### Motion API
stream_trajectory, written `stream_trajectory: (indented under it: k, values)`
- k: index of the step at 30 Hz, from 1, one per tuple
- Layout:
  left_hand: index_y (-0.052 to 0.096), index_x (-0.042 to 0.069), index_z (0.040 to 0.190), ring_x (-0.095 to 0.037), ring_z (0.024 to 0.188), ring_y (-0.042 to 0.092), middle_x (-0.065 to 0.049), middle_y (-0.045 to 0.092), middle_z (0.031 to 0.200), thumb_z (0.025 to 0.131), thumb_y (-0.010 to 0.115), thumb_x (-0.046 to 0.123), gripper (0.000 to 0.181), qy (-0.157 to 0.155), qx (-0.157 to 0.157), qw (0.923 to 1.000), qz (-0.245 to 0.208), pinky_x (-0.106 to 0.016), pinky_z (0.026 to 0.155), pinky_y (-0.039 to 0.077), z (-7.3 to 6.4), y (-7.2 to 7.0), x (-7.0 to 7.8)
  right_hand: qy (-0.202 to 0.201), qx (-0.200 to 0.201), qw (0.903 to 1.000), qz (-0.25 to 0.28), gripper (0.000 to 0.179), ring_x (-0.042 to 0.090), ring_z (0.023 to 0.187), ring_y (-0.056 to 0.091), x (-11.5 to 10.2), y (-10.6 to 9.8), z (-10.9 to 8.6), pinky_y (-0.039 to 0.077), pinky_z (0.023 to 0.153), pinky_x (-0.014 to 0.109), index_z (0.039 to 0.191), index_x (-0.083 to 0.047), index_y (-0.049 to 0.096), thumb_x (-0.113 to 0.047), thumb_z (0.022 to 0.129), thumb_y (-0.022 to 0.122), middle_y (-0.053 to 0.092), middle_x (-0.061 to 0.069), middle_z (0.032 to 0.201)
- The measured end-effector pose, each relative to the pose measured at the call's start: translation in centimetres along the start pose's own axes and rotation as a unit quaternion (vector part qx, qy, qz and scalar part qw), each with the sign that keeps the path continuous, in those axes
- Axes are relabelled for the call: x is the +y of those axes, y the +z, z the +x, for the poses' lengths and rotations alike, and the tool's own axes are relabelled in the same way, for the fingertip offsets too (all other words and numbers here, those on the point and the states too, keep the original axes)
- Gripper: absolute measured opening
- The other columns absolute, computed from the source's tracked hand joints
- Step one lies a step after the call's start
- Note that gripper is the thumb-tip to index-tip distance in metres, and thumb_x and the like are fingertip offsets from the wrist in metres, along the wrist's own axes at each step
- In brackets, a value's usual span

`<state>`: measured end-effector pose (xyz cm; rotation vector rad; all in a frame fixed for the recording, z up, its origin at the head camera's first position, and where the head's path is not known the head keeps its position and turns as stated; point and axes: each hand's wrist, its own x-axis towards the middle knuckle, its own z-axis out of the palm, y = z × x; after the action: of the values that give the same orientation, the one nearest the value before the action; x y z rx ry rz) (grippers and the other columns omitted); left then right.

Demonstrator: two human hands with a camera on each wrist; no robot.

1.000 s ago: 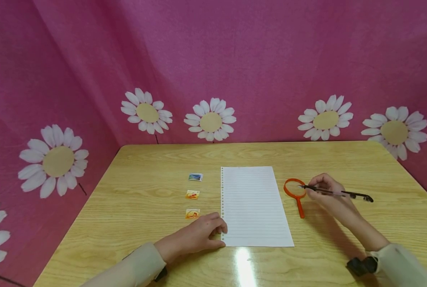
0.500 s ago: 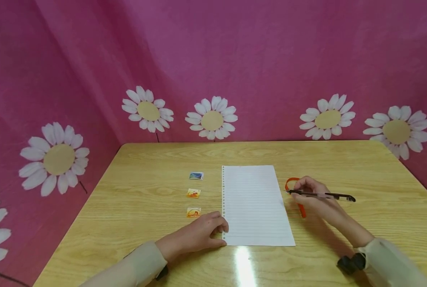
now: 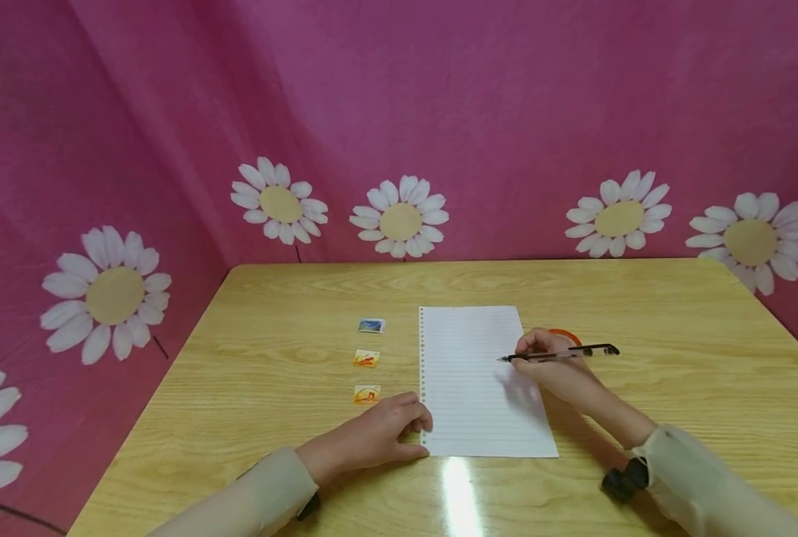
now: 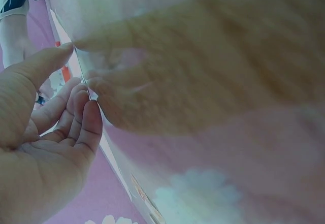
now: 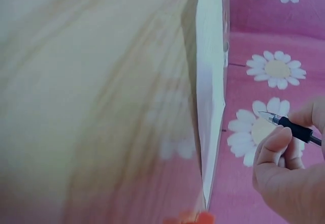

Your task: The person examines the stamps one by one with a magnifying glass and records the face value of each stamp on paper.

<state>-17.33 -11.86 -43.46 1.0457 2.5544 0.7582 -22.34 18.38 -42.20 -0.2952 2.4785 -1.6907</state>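
Note:
A sheet of lined, hole-punched paper (image 3: 469, 403) lies on the table. My left hand (image 3: 379, 436) rests at its lower left edge, thumb and bent fingertips touching the margin. Between the thumb and fingers of my right hand (image 3: 563, 380) I hold a black gel pen (image 3: 547, 356). Its bare tip points left, over the right half of the sheet. In the right wrist view the pen (image 5: 294, 128) stands clear of the paper (image 5: 209, 82). Behind the right hand, an orange magnifying glass (image 3: 567, 334) is mostly hidden; only part of its rim shows.
Left of the sheet, three small stamp-like pictures form a column: a blue one (image 3: 371, 326), a yellow-red one (image 3: 367, 359) and a yellow-orange one (image 3: 367, 394). A pink curtain (image 3: 493, 134) with white daisies hangs behind the wooden table (image 3: 271, 358).
My right hand has moved left with the pen, from over the magnifying glass to over the paper, and now covers most of the glass. The left hand has stayed at the sheet's edge.

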Motion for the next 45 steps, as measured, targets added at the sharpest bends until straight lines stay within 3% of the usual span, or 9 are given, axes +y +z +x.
stream_trajectory:
  k: [8, 16, 24, 30, 45]
  values:
    - [0.064, 0.011, 0.103, -0.002, 0.078, 0.042, 0.003, 0.053, 0.091, 0.088, 0.074, 0.022, 0.021, 0.005, 0.001, 1.0, 0.003, -0.012, 0.07, 0.039, 0.0, -0.1, 0.1, 0.007, -0.005, 0.9986, 0.052, 0.014, 0.002, 0.069, 0.051, -0.3, 1.6, 0.7, 0.043, 0.062, 0.018, 0.09, 0.004, 0.054, 0.003, 0.081, 0.065, 0.057, -0.01, 0.075]
    - [0.064, 0.012, 0.104, -0.002, 0.078, 0.043, 0.004, 0.054, 0.093, 0.088, 0.074, 0.023, 0.021, -0.004, -0.004, 0.9999, 0.009, -0.012, 0.071, 0.04, 0.0, -0.1, 0.2, 0.029, 0.012, 0.9994, -0.017, 0.016, 0.001, 0.068, 0.049, -0.8, 3.2, 1.6, 0.042, 0.061, 0.018, 0.09, 0.004, 0.058, -0.004, 0.079, 0.067, 0.057, -0.01, 0.075]
    - [0.064, 0.012, 0.103, -0.001, 0.077, 0.042, 0.005, 0.053, 0.091, 0.088, 0.074, 0.023, 0.021, -0.008, -0.004, 0.9999, 0.012, -0.012, 0.07, 0.039, 0.1, 0.0, 0.1, 0.03, -0.02, 0.9992, 0.017, 0.014, 0.003, 0.064, 0.049, -1.1, 4.5, 2.0, 0.042, 0.059, 0.02, 0.09, 0.003, 0.057, -0.003, 0.08, 0.066, 0.058, -0.009, 0.073]
    - [0.064, 0.013, 0.102, 0.0, 0.077, 0.043, 0.005, 0.054, 0.092, 0.087, 0.074, 0.023, 0.021, -0.004, -0.004, 0.9998, 0.017, -0.012, 0.07, 0.04, 0.2, -0.1, 0.1, 0.033, -0.018, 0.9989, 0.028, 0.012, 0.003, 0.061, 0.049, -1.4, 5.6, 2.5, 0.041, 0.057, 0.02, 0.088, 0.001, 0.058, -0.002, 0.079, 0.065, 0.057, -0.009, 0.069]
    - [0.064, 0.011, 0.102, -0.002, 0.078, 0.044, 0.004, 0.053, 0.091, 0.087, 0.074, 0.023, 0.021, -0.001, -0.008, 0.9998, 0.015, -0.012, 0.071, 0.04, 0.2, -0.1, 0.1, 0.056, -0.011, 0.9984, -0.001, 0.012, 0.005, 0.059, 0.047, -0.7, 6.3, 3.5, 0.039, 0.056, 0.02, 0.089, 0.0, 0.059, -0.006, 0.08, 0.064, 0.055, -0.008, 0.065]
